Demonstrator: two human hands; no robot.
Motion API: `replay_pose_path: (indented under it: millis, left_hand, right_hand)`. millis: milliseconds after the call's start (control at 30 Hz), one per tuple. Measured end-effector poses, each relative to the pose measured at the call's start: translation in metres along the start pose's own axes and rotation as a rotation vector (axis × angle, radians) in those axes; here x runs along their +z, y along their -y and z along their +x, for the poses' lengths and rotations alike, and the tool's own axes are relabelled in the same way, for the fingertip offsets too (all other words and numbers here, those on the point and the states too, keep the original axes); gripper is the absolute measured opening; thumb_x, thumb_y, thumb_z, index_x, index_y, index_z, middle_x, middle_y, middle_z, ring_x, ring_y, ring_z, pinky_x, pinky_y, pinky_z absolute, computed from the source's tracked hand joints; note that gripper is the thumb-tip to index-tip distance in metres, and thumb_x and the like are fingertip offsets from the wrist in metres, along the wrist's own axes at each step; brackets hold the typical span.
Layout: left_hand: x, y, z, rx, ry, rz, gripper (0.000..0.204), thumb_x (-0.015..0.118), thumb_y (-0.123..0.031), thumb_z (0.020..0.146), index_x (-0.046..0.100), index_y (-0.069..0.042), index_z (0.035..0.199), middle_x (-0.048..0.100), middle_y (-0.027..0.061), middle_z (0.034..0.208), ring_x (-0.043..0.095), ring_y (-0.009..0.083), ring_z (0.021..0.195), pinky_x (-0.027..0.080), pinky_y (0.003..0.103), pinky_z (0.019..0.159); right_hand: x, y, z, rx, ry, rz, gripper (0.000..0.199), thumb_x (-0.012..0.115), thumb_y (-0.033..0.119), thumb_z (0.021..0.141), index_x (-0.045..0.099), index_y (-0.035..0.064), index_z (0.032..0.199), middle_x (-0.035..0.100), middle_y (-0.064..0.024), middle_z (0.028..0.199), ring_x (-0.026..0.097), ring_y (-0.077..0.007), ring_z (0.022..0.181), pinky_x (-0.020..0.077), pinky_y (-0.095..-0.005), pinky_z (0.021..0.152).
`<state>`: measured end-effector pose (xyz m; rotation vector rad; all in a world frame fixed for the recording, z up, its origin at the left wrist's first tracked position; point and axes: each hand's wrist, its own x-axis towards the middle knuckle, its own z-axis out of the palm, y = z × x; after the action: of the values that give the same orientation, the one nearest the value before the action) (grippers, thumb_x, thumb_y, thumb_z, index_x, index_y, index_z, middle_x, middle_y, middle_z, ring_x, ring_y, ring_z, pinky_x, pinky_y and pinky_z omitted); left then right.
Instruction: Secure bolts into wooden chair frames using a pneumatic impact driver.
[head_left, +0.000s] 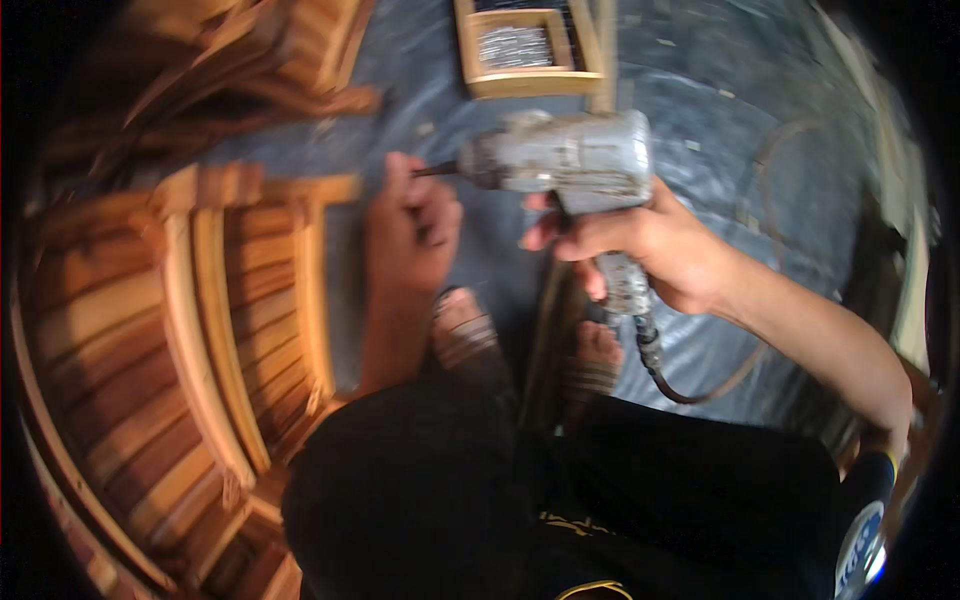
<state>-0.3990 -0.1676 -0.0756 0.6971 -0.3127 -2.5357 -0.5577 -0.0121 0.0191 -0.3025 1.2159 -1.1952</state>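
Slatted wooden piece (200, 330): the biggest thing before me, it filled the left side of my view, its reddish and pale slats lying between curved pale rails; it rested on the floor beside my left leg.
Floor (700, 120): grey and streaked, it carried everything here.
My legs: in black trousers at the bottom of the view, with both sandalled feet planted on the floor between my arms.
Power drill (575, 165): a worn grey pistol-shaped tool, held level in the upper middle, its bit pointing left; a dark cable (690, 385) ran from the foot of its handle and curved off across the floor to the right.
Right hand (650, 250): my fingers were wrapped tight around the drill's handle, under the body.
Left hand (415, 215): my fingers were curled closed at the bit's tip; whether they pinched something small there, I could not tell, for the blur hid it.
Wooden tray (520, 50): a pale open box at the top edge, well apart from my hands, holding a mass of small grey metal pieces.
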Motion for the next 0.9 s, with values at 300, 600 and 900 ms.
replay_pose_path:
  millis: [300,600,900]
  left_hand:
    - [-0.123,-0.039,-0.024,0.223,-0.525,0.097,0.024,0.044,-0.031,0.095,0.05,-0.008,0.091,0.036,-0.0038,0.059,0.031,0.0073,0.048,0.022,0.021,0.037]
    - [-0.146,-0.065,0.003,0.176,-0.367,0.513,0.025,0.042,-0.031,0.096,0.051,-0.007,0.096,0.033,-0.0043,0.059,0.03,0.0069,0.048,0.023,0.02,0.039]
    - [-0.157,-0.051,0.009,0.181,-0.272,0.353,0.031,0.047,-0.03,0.094,0.049,-0.007,0.115,0.033,-0.0045,0.06,0.03,0.007,0.049,0.023,0.02,0.038]
  right_hand:
    - [0.034,-0.142,0.124,0.193,0.154,0.446,0.025,0.063,-0.001,0.07,0.058,0.0006,0.094,0.06,-0.0079,0.078,0.048,-0.0119,0.044,0.0396,-0.0244,0.039]
    - [0.038,-0.19,0.165,0.308,0.205,0.783,0.023,0.057,-0.001,0.075,0.053,0.0015,0.098,0.057,-0.0068,0.079,0.044,-0.0093,0.04,0.0385,-0.0248,0.036]
    - [0.034,-0.208,0.174,0.199,0.274,0.892,0.027,0.054,0.0,0.072,0.051,0.0032,0.098,0.056,-0.0053,0.081,0.043,-0.0093,0.043,0.0416,-0.0258,0.041]
